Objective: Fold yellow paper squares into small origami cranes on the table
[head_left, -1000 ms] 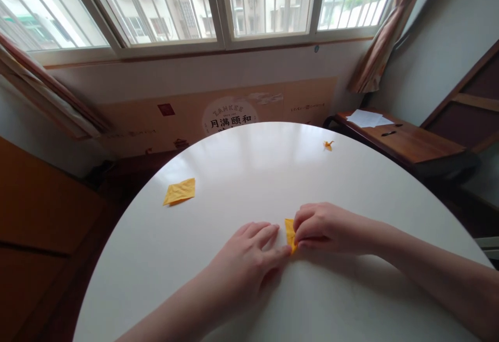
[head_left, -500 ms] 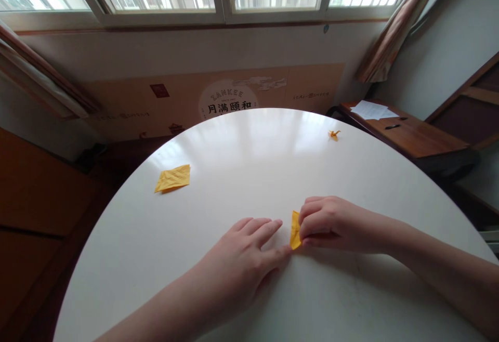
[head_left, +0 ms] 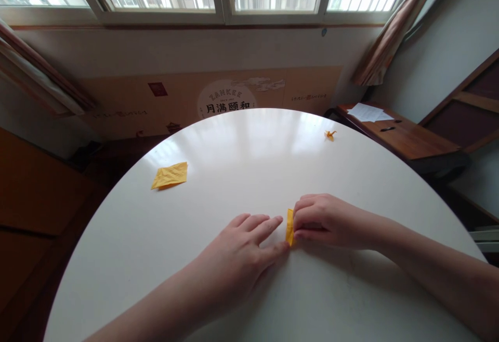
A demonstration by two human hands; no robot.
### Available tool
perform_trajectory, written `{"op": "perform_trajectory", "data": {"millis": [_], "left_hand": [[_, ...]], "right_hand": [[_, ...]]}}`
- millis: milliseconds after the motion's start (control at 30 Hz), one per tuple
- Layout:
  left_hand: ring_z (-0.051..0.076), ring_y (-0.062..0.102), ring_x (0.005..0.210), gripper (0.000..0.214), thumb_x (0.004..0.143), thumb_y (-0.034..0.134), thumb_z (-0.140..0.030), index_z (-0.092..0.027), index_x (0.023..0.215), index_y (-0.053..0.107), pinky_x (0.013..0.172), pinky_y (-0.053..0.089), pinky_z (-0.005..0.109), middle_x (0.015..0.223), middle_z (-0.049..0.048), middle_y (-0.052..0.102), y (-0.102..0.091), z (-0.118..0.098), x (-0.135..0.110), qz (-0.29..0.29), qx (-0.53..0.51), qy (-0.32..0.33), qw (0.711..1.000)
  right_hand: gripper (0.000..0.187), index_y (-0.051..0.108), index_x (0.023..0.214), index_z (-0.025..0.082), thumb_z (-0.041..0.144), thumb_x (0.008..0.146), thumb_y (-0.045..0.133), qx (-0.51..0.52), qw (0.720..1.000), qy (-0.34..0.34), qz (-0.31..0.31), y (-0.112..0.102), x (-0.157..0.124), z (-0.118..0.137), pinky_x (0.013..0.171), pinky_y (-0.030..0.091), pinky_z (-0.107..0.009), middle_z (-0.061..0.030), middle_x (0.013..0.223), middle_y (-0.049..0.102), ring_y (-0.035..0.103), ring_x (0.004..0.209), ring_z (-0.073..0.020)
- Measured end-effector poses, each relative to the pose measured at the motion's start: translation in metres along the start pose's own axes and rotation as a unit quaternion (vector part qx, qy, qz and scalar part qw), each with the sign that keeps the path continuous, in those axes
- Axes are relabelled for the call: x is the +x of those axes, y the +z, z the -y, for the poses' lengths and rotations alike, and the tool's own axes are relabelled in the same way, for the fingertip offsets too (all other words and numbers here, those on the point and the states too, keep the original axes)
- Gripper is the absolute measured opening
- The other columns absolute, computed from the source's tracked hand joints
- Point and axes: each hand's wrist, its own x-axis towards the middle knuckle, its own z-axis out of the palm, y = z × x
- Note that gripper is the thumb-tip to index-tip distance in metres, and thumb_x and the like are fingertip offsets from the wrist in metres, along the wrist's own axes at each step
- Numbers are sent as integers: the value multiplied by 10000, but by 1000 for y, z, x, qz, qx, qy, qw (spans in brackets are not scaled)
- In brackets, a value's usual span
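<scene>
A small folded yellow paper [head_left: 289, 226] lies on the white round table [head_left: 218, 186], its right part hidden under my right fingers. My right hand [head_left: 322, 221] is closed, its fingertips pinching the paper's right edge. From the left, my left hand [head_left: 251, 240] rests on the table with fingers stretched out. Its thumb touches the bottom corner of the paper, while the index finger ends just short of it. A folded paper crane [head_left: 330, 135] sits near the far right rim. At the far left lies a creased yellow paper sheet [head_left: 170, 175].
Beyond the table's right rim stands a wooden side table [head_left: 419, 136] bearing white papers [head_left: 369, 112] and a small dark object [head_left: 388, 129]. A printed cardboard panel [head_left: 128, 103] leans below the windows. Curtains [head_left: 384, 51] hang at the sides.
The right fingers have moved slightly left over the folded paper, so a narrower strip of it shows. The whole view has shifted a little.
</scene>
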Motion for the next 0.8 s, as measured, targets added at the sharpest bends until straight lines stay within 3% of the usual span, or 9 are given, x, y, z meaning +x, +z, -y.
{"op": "perform_trajectory", "data": {"millis": [800], "left_hand": [[275,578,1200,266,1008,496,-269,-299,1197,682,1014,442,453,1350,72,623,3,5,2,-25,-54,-16,998]], "right_hand": [[171,574,772,186,197,942,553,-66,995,73,26,3,8,11,655,355,-258,-5,764,606,544,735,-148]]}}
